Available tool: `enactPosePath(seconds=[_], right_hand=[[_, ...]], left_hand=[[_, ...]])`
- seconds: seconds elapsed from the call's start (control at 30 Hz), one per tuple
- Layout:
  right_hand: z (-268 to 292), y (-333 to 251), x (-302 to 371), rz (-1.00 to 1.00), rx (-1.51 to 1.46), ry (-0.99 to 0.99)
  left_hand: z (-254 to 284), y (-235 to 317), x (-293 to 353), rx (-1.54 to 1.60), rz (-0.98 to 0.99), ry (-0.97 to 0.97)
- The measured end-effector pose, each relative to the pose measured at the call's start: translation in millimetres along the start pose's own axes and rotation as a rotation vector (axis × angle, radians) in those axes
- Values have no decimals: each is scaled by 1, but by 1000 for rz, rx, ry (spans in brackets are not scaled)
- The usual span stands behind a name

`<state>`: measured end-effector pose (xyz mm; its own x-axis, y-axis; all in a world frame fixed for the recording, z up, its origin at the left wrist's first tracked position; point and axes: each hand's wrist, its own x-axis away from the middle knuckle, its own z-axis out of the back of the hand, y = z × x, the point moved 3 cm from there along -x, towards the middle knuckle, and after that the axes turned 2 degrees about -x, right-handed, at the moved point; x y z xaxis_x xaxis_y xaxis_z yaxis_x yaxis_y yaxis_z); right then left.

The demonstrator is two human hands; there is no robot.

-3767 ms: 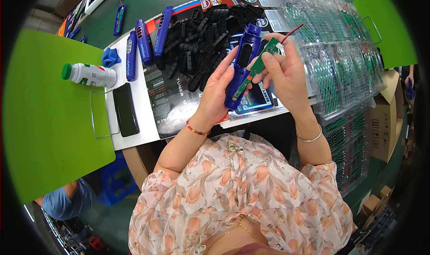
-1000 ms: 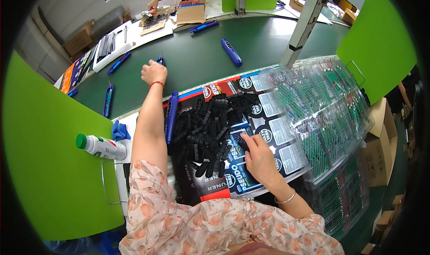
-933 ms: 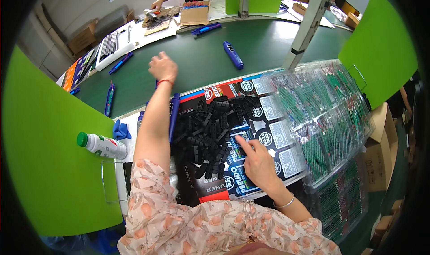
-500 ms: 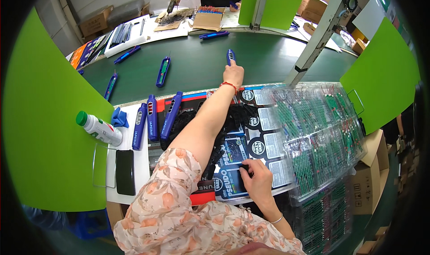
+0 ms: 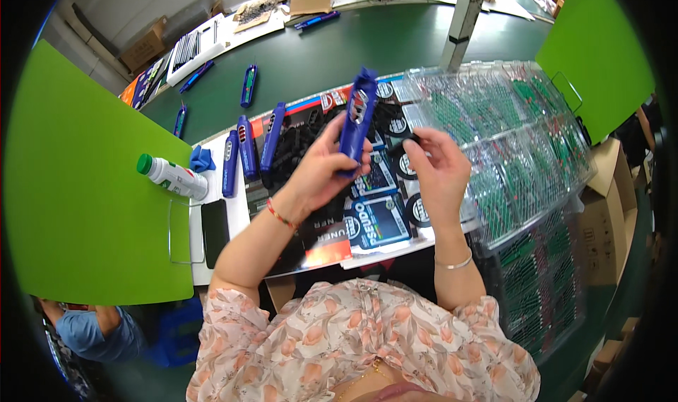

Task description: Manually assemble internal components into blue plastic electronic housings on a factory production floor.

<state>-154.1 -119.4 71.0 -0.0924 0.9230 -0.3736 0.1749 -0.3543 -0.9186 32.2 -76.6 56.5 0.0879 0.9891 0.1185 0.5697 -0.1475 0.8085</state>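
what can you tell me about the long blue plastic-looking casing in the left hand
The long blue plastic-looking casing is a slim shell with a narrower far end and slots in its upper half. The left hand grips its lower part; the far end points away from the person.

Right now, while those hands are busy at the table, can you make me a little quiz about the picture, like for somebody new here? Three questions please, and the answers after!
1. Which hand is holding up a blue casing?

2. True or false: the white bottle has a green cap.

3. How many other blue casings lie side by side, just left of the pile of black parts?
A) one
B) three
C) six

Key:
1. The left hand.
2. True.
3. B, three.
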Motion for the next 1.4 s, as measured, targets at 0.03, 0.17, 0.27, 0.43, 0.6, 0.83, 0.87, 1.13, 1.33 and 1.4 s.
enactPosePath(seconds=[0.03, 0.17, 0.27, 0.43, 0.6, 0.83, 0.87, 1.13, 1.33, 1.4], right_hand=[[-3, 6, -2, 73, 0, -4], [-5, 7, 6, 44, 101, -68], [-3, 0, 19, -172, 146, -132], [4, -2, 24, 33, 289, -148], [6, 1, 28, 170, 458, -153], [13, 6, 34, 28, 549, -100], [15, 8, 35, 38, 559, -96], [34, -5, 30, 125, 687, -171], [166, 15, -84, 116, 883, 87], [276, 47, -137, 166, 1216, 285]], left_hand=[[-6, -15, 11, 11, 2, -18], [-23, -59, 39, 43, -1, -30], [-32, -70, 50, 72, -16, -29], [-37, -80, 53, 110, -26, -59], [-35, -92, 58, 154, 5, 12], [-39, -110, 54, -74, -90, 45], [-39, -111, 53, -90, -91, 42], [-52, -117, 45, 69, -31, 79], [-54, -110, 38, 98, -36, 50], [-56, -114, 32, 107, -18, 26]])
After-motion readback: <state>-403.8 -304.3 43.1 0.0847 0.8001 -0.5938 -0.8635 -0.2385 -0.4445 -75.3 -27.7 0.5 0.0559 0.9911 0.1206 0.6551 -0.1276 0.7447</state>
